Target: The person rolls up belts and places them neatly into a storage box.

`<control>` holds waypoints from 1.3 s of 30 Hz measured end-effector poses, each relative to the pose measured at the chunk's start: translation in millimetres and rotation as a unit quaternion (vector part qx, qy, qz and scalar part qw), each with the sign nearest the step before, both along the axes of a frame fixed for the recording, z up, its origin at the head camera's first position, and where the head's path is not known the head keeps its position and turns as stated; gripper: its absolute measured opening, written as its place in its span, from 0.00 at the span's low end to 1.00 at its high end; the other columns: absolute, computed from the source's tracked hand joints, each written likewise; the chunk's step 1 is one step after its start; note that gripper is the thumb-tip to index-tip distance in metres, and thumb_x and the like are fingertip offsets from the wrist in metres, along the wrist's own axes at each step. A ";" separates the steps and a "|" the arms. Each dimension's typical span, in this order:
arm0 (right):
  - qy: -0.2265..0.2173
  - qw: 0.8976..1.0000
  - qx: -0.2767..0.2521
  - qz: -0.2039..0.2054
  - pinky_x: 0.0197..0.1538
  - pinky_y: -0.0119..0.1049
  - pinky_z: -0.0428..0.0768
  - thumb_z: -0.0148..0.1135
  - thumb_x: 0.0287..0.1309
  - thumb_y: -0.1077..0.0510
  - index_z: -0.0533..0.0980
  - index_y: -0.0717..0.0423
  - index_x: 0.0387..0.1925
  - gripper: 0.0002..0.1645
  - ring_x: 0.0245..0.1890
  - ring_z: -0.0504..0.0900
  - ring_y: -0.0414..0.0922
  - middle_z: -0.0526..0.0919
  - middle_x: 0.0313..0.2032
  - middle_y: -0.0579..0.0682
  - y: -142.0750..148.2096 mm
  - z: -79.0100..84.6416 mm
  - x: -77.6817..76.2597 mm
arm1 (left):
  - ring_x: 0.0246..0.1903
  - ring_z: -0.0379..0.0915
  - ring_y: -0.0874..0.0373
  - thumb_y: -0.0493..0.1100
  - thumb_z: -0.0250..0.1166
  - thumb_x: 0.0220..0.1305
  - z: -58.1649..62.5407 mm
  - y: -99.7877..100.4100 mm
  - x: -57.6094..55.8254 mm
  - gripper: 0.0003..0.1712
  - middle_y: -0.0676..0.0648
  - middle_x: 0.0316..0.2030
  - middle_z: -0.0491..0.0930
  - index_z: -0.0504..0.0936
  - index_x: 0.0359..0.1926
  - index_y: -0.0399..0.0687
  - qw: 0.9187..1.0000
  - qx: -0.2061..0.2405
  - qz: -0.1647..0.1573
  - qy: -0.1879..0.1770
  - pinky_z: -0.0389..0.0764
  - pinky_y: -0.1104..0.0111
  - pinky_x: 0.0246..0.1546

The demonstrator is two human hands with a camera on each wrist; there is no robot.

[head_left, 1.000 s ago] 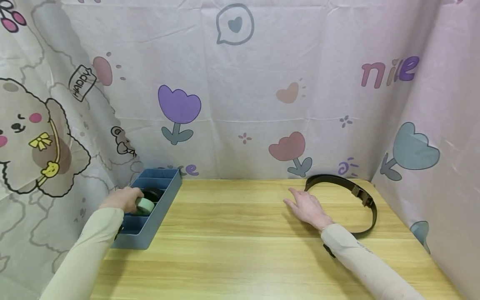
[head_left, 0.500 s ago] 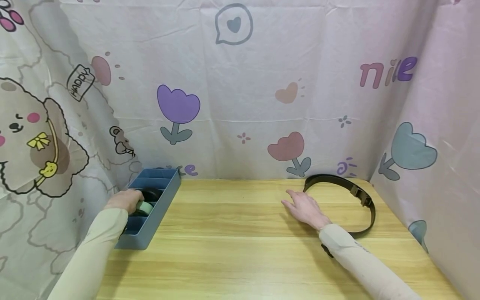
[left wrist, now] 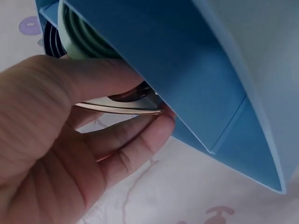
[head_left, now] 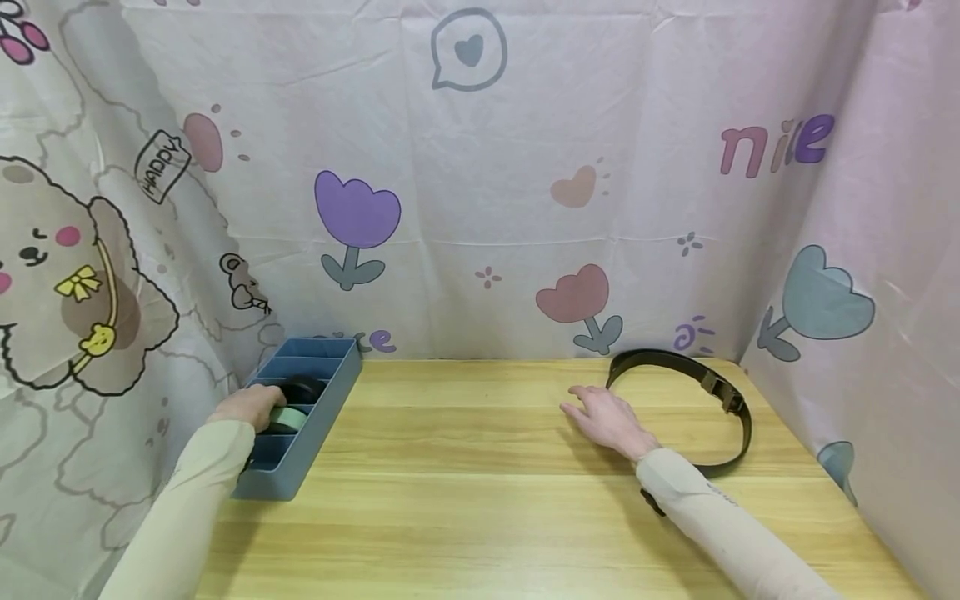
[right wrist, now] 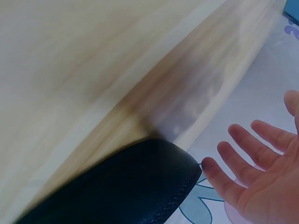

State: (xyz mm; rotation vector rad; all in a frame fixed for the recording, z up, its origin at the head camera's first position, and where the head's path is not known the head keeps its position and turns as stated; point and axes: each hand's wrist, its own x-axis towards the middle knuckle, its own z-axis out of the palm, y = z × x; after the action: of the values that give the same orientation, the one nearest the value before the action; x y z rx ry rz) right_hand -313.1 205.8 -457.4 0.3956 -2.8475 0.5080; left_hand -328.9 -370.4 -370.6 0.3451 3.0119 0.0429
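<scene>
My left hand [head_left: 243,406] reaches into a blue divided box [head_left: 318,425] on the left. In the left wrist view, thumb and fingertips pinch a cream-edged strap [left wrist: 119,108] beside a divider. Next to it sits a pale green rolled belt [left wrist: 86,32], seen as a green roll [head_left: 287,419] in the head view; whether both are one belt I cannot tell. On the right, my right hand [head_left: 609,421] has its fingers spread and holds nothing. A black belt [head_left: 660,358] with a buckle lies looped beside it, partly hidden by the arm.
Another compartment of the box holds a black roll [head_left: 302,389]. The pale wooden table [head_left: 465,483] spans the front. A printed curtain [head_left: 480,183] stands behind and along both sides.
The green roll has sunk lower and lies flatter in its compartment. My left hand has shifted slightly down with it. The right hand and black belt have hardly moved.
</scene>
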 end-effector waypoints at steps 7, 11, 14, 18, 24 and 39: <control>0.004 1.000 -0.010 -0.001 0.58 0.60 0.73 0.52 0.69 0.42 0.74 0.56 0.60 0.28 0.60 0.75 0.60 0.78 0.59 0.59 0.2 -0.5 0.6 | 0.36 0.75 0.42 0.23 0.58 0.56 8.1 -15.8 0.2 0.21 0.28 0.44 0.80 0.81 0.52 0.35 0.999 0.001 0.032 -0.016 0.76 0.52 0.36; 0.013 1.000 -0.011 0.003 0.58 0.60 0.73 0.52 0.69 0.42 0.75 0.57 0.59 0.28 0.60 0.76 0.60 0.79 0.58 0.59 0.8 -1.0 2.0 | 0.44 0.76 0.31 0.23 0.58 0.56 10.4 -24.1 1.3 0.23 0.24 0.48 0.77 0.78 0.54 0.32 0.999 -0.003 0.044 -0.016 0.76 0.43 0.42; 0.013 1.000 -0.011 0.004 0.58 0.59 0.73 0.53 0.69 0.42 0.76 0.57 0.57 0.27 0.59 0.77 0.59 0.80 0.57 0.59 1.6 -1.7 2.7 | 0.49 0.72 0.27 0.22 0.56 0.56 10.8 -27.3 1.9 0.23 0.23 0.50 0.75 0.78 0.55 0.30 0.999 0.003 0.045 -0.023 0.75 0.41 0.45; 0.014 1.000 -0.010 0.005 0.57 0.58 0.75 0.54 0.68 0.43 0.79 0.57 0.54 0.25 0.57 0.78 0.58 0.81 0.55 0.58 3.1 -2.9 2.4 | 0.49 0.73 0.28 0.21 0.55 0.56 13.0 -26.8 2.5 0.22 0.25 0.50 0.77 0.79 0.53 0.30 0.999 0.005 0.039 -0.016 0.75 0.41 0.45; 0.025 1.000 -0.006 0.007 0.54 0.56 0.77 0.59 0.65 0.47 0.81 0.57 0.49 0.21 0.54 0.80 0.58 0.82 0.52 0.58 9.1 -1.8 -0.2 | 0.29 0.73 0.47 0.27 0.58 0.60 18.8 -11.4 1.9 0.09 0.38 0.33 0.81 0.83 0.36 0.39 0.999 -0.008 0.028 0.023 0.74 0.54 0.28; 0.053 0.999 0.000 0.012 0.56 0.55 0.75 0.67 0.57 0.58 0.81 0.64 0.45 0.17 0.51 0.79 0.59 0.80 0.50 0.62 29.9 1.7 2.8 | 0.33 0.76 0.44 0.29 0.61 0.58 7.2 81.2 -7.8 0.11 0.41 0.33 0.79 0.85 0.37 0.47 0.990 -0.049 -0.055 0.120 0.78 0.48 0.31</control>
State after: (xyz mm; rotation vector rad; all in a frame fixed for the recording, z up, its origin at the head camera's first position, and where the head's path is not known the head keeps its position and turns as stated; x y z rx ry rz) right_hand -310.3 235.7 -455.7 0.4429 -2.7439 0.4752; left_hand -336.7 -289.3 -363.4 0.5411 3.2095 -0.1675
